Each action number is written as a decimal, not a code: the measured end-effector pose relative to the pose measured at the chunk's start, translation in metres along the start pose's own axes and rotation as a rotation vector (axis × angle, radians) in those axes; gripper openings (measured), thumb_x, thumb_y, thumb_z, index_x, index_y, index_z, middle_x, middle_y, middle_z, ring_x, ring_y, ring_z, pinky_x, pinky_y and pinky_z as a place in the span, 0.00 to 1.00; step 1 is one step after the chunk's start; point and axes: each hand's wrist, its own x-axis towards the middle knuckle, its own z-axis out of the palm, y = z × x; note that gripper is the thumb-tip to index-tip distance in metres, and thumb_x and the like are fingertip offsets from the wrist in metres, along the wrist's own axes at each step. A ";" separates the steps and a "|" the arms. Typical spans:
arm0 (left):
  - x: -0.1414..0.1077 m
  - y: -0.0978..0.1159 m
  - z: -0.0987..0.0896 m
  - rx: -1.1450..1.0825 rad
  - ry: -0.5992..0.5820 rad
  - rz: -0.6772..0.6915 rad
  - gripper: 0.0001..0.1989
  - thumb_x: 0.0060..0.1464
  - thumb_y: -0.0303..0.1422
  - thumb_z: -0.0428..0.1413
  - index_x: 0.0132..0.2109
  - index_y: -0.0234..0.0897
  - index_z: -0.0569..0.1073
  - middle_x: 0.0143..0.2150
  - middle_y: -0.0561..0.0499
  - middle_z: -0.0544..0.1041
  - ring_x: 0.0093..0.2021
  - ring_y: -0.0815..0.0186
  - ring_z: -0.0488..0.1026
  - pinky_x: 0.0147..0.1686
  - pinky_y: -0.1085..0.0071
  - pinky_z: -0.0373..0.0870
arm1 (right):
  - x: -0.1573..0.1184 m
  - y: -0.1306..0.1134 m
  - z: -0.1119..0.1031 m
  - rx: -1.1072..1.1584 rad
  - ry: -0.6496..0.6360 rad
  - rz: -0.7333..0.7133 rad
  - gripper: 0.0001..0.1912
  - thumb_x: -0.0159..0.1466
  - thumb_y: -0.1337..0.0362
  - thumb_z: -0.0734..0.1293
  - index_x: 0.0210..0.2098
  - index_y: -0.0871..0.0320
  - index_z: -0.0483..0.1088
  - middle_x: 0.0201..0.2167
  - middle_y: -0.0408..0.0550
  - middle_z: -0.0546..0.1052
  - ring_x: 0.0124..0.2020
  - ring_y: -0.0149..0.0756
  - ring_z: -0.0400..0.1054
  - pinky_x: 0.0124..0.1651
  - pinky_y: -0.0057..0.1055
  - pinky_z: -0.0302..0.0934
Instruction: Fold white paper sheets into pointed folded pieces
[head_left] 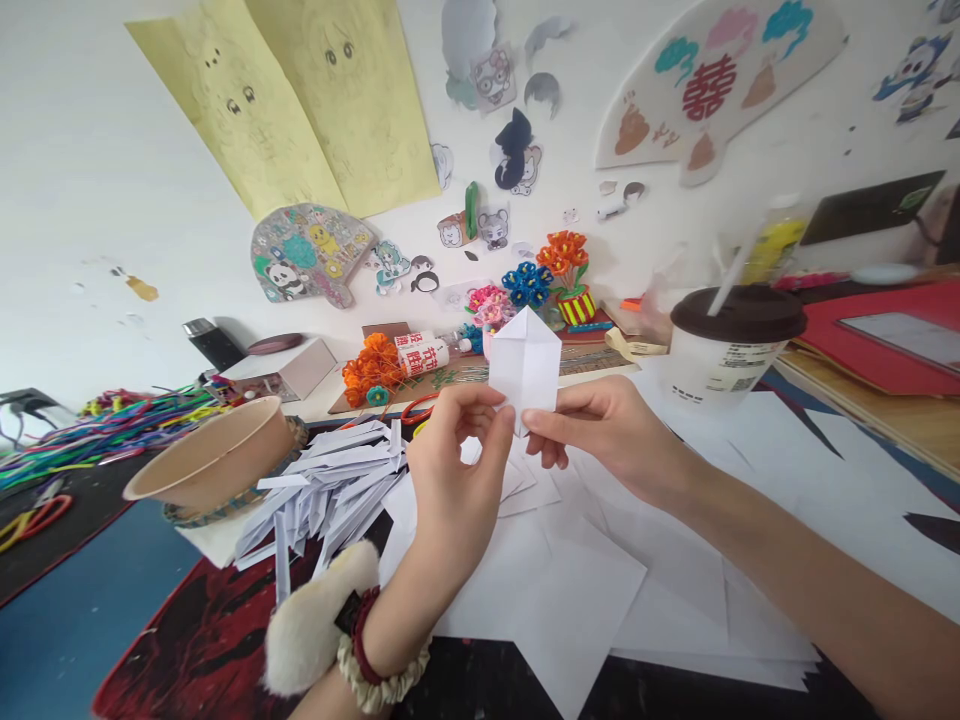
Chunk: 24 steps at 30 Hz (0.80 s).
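A small white folded paper with a pointed top and a crease down its middle is held upright in front of me. My left hand pinches its lower left part between thumb and fingers. At its lower right edge, the thumb and fingers of my right hand close on the same piece. Beneath both hands lie loose white sheets, spread and overlapping. Left of my left hand is a pile of narrow folded paper strips.
A lidded cup with a straw stands at the right. At the left are a round tan container, scissors and colourful craft stems. Orange craft flowers and a white box sit near the wall.
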 end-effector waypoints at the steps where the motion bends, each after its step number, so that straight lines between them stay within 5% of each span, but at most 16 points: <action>1: 0.000 0.000 0.000 0.005 0.004 0.002 0.06 0.55 0.25 0.57 0.40 0.38 0.70 0.32 0.55 0.72 0.32 0.72 0.69 0.32 0.76 0.68 | 0.000 0.000 0.000 0.002 0.000 0.004 0.10 0.60 0.62 0.70 0.24 0.60 0.77 0.22 0.44 0.76 0.21 0.27 0.69 0.24 0.24 0.64; 10: -0.003 0.003 0.003 0.020 -0.012 -0.009 0.06 0.56 0.26 0.57 0.41 0.39 0.69 0.32 0.54 0.73 0.32 0.70 0.70 0.33 0.73 0.69 | 0.001 -0.006 -0.003 -0.017 -0.016 0.041 0.10 0.55 0.58 0.73 0.24 0.59 0.77 0.22 0.45 0.75 0.24 0.30 0.68 0.27 0.28 0.64; 18: 0.002 0.006 0.002 -0.202 -0.060 -0.235 0.12 0.56 0.31 0.58 0.46 0.40 0.65 0.27 0.56 0.73 0.27 0.69 0.72 0.27 0.73 0.68 | 0.001 -0.005 -0.002 -0.034 0.012 -0.008 0.07 0.58 0.62 0.71 0.26 0.58 0.77 0.23 0.44 0.75 0.24 0.30 0.68 0.28 0.28 0.64; 21: 0.002 0.006 0.001 -0.154 -0.091 -0.305 0.06 0.57 0.35 0.57 0.40 0.39 0.68 0.26 0.55 0.73 0.26 0.70 0.71 0.26 0.74 0.66 | 0.001 -0.005 -0.002 -0.047 0.018 -0.025 0.07 0.58 0.62 0.71 0.25 0.58 0.77 0.23 0.44 0.75 0.25 0.30 0.68 0.28 0.28 0.64; 24: 0.001 0.006 0.001 -0.066 -0.127 -0.298 0.11 0.59 0.36 0.55 0.30 0.37 0.69 0.24 0.54 0.72 0.25 0.71 0.69 0.25 0.74 0.65 | 0.001 -0.005 -0.004 -0.057 0.003 -0.024 0.08 0.57 0.60 0.72 0.26 0.58 0.77 0.24 0.45 0.76 0.25 0.30 0.67 0.28 0.29 0.63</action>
